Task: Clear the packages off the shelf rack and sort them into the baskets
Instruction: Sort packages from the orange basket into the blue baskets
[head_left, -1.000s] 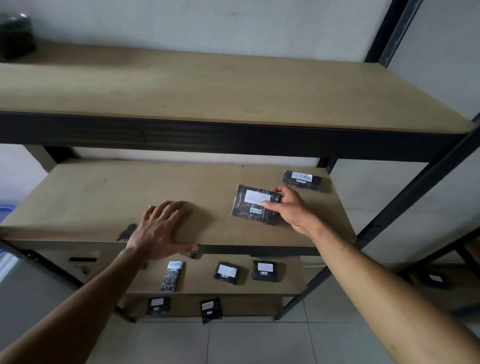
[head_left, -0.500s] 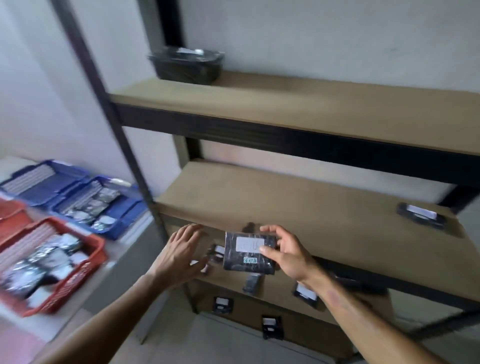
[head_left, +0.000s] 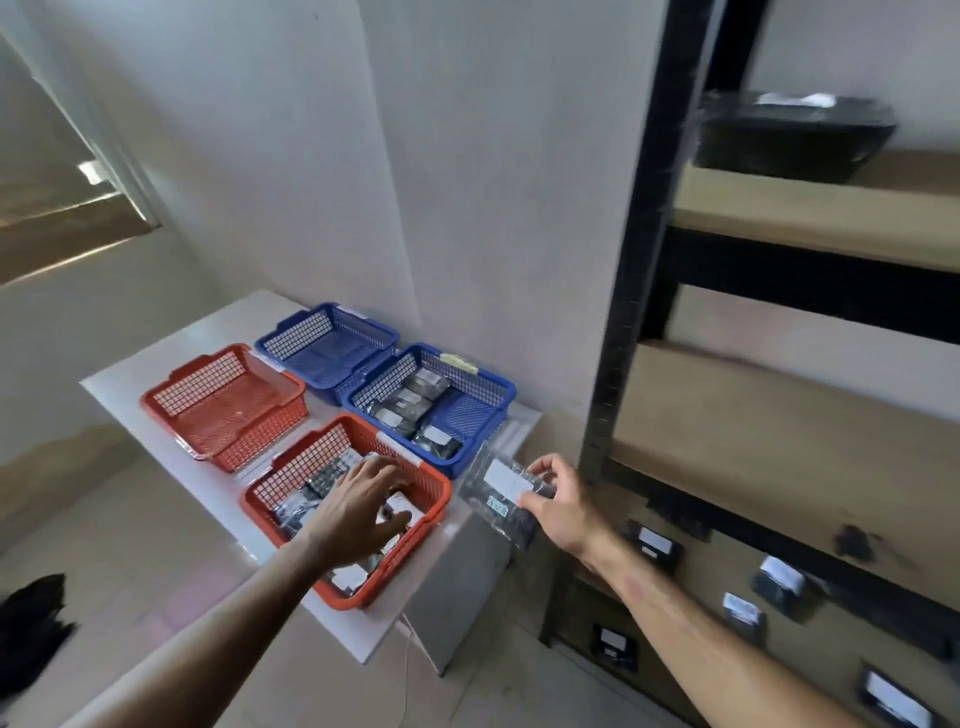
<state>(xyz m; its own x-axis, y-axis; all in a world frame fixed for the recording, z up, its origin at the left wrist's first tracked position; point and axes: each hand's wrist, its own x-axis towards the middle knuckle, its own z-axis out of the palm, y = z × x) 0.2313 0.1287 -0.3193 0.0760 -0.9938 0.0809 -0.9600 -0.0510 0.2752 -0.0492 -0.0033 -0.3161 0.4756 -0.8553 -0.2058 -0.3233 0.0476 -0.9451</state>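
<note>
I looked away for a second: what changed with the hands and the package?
The right hand took the package off the shelf and carried it left toward the baskets. The left hand left the shelf for the near red basket. Right hand's grip unchanged.

Near baskets: you see orange mesh left, blue mesh right.
Far baskets: orange left, blue right.
Package you hold: dark, white label.
Table: white.
Shelf rack: black frame, tan boards.
</note>
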